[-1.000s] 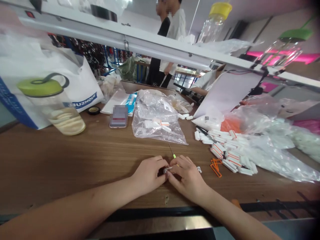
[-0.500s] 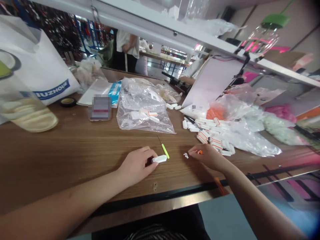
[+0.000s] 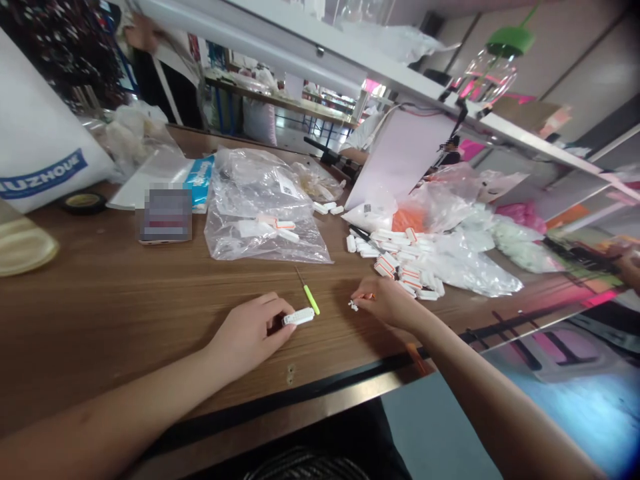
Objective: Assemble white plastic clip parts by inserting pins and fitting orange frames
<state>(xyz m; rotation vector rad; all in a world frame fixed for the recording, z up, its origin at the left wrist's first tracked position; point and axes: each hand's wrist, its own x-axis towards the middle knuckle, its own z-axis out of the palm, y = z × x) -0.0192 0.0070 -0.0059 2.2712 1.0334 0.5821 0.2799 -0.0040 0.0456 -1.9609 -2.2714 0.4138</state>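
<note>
My left hand pinches a small white plastic block between thumb and fingers, just above the table. Beside the block, on the wood, lies a thin pick with a yellow-green handle. To the right, my right hand has its fingertips pressed together at a few tiny white pieces on the table. Something orange shows at its fingers; what exactly they grip is hidden. A pile of white blocks, some with orange stripes, lies just behind this hand.
A clear plastic bag lies mid-table, with a phone to its left. Filled plastic bags spread over the right side. A white shelf crosses above. An orange strip is at the front edge. Other people appear behind and at right.
The view has swung to the right, so things on the table appear further left. My right hand's fingertips have come down onto the tiny white pieces. My left hand keeps its hold.
</note>
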